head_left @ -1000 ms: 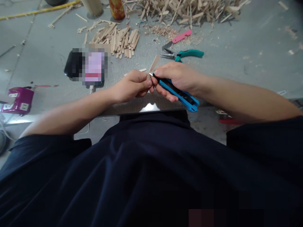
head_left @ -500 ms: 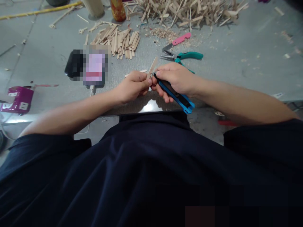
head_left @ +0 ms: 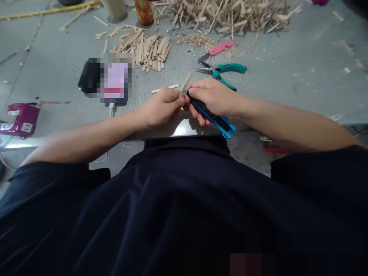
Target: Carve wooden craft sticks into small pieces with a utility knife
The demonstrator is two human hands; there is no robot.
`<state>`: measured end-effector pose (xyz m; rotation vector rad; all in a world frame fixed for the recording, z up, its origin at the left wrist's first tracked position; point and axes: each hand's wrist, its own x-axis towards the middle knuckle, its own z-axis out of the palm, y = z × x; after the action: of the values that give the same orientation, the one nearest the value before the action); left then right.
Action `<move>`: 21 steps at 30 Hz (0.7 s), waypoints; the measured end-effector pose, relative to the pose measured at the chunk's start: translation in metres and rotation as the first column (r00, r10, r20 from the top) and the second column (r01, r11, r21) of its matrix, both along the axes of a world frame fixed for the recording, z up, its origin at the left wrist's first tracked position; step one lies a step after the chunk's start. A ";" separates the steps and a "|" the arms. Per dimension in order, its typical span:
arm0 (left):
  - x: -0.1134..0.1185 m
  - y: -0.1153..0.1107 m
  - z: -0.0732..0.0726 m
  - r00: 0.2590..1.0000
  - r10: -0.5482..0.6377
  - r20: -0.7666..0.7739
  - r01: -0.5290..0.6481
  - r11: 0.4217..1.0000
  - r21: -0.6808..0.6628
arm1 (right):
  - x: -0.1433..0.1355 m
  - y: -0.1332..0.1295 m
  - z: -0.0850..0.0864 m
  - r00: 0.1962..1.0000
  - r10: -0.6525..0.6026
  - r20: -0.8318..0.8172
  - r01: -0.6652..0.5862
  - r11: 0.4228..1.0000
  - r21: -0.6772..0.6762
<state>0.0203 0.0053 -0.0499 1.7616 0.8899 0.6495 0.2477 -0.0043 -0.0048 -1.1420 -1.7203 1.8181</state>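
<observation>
Pinched in my left hand (head_left: 165,105) is a flat wooden craft stick (head_left: 186,83), its free end tilted up and to the right. My right hand (head_left: 211,96) is closed around a blue and black utility knife (head_left: 217,119), whose tip meets the stick close to my left fingertips. The exact contact of blade and wood is too small to make out. Both hands are together just above the table's near edge. Another craft stick (head_left: 169,88) lies on the table behind my left hand, partly covered by it.
Behind my hands lie teal-handled pliers (head_left: 230,69), a pink folding knife (head_left: 220,48) and wood shavings (head_left: 198,39). Craft sticks (head_left: 146,50) are piled at left of these, with a larger heap of wood pieces (head_left: 224,15) farther back. A phone (head_left: 116,80) and purple device (head_left: 25,119) sit left.
The craft stick's raised end has dipped slightly and leans a little more to the right. Both hands keep their grips in nearly the same place.
</observation>
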 end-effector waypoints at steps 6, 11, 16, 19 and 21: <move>0.002 -0.005 0.022 0.957 -0.064 -0.285 0.101 0.988 0.120 | -0.002 -0.005 0.001 0.997 0.001 0.074 -0.001 1.000 -0.003; -0.003 -0.001 0.025 0.968 -0.144 -0.203 0.136 0.989 -0.049 | 0.001 -0.002 -0.003 0.999 0.040 -0.004 -0.040 0.999 -0.030; -0.007 0.003 0.016 0.987 -0.157 0.043 0.162 0.965 -0.208 | 0.002 -0.002 -0.002 0.995 0.028 -0.093 -0.031 0.999 -0.031; -0.006 0.002 0.016 0.983 -0.170 0.074 0.183 0.957 -0.224 | 0.003 -0.002 0.000 0.991 0.054 -0.119 -0.059 0.998 -0.035; -0.005 0.001 0.016 0.986 -0.153 0.068 0.165 0.962 -0.218 | 0.004 -0.001 0.000 0.990 0.060 -0.127 -0.065 0.997 -0.033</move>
<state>0.0155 0.0064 -0.0344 1.5886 0.7468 0.4682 0.2516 -0.0049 -0.0051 -0.9751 -1.6739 1.9234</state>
